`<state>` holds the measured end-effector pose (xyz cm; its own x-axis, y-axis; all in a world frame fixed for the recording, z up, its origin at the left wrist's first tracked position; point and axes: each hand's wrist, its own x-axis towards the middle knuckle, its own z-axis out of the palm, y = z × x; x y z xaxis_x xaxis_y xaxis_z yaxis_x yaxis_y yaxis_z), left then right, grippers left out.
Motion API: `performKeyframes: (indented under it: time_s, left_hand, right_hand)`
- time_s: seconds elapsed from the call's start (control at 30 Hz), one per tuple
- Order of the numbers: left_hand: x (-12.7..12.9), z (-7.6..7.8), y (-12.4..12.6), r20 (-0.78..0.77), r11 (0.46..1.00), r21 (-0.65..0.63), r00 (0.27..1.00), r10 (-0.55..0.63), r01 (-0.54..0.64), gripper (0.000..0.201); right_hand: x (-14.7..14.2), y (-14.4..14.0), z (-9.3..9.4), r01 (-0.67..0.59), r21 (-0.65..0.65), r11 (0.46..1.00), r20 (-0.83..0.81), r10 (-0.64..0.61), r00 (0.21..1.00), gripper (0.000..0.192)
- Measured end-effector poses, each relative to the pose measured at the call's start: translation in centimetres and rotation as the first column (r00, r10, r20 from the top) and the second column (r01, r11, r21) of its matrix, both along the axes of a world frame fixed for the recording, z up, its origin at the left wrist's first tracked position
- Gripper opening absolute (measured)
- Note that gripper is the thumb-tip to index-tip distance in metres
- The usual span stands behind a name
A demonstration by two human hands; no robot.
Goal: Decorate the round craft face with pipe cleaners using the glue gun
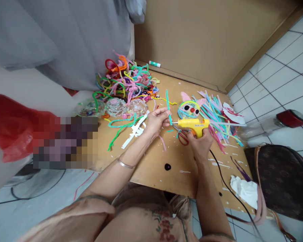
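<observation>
Pinched between the fingers of my left hand is a teal pipe cleaner, held upright above the table. My right hand is wrapped round the grip of a yellow hot glue gun. The gun's nozzle points left and meets, or nearly meets, the lower end of the pipe cleaner. Below the gun lie scissors with red handles, partly hidden by it. Just behind the gun sits a round animal face with pink ears, black eyes and a red nose.
Pipe cleaners lie bundled at the right. A heap of colourful pipe-cleaner pieces and clear round plastic pieces fills the back left. The gun's black cord runs down past crumpled tissue and a brown bag.
</observation>
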<state>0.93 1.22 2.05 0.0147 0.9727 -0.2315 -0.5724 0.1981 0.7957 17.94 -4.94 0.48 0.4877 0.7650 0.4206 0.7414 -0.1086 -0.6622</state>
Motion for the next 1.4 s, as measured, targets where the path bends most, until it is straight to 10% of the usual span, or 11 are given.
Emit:
performKeyframes:
  time_s: [1.4]
  left_hand:
    - [0.20, -0.18, 0.10, -0.056, 0.998, 0.058, 0.998, 0.036, -0.033, 0.029]
  right_hand:
    - [0.39, 0.05, 0.10, -0.043, 0.051, 0.998, 0.007, 0.043, 0.999, 0.029]
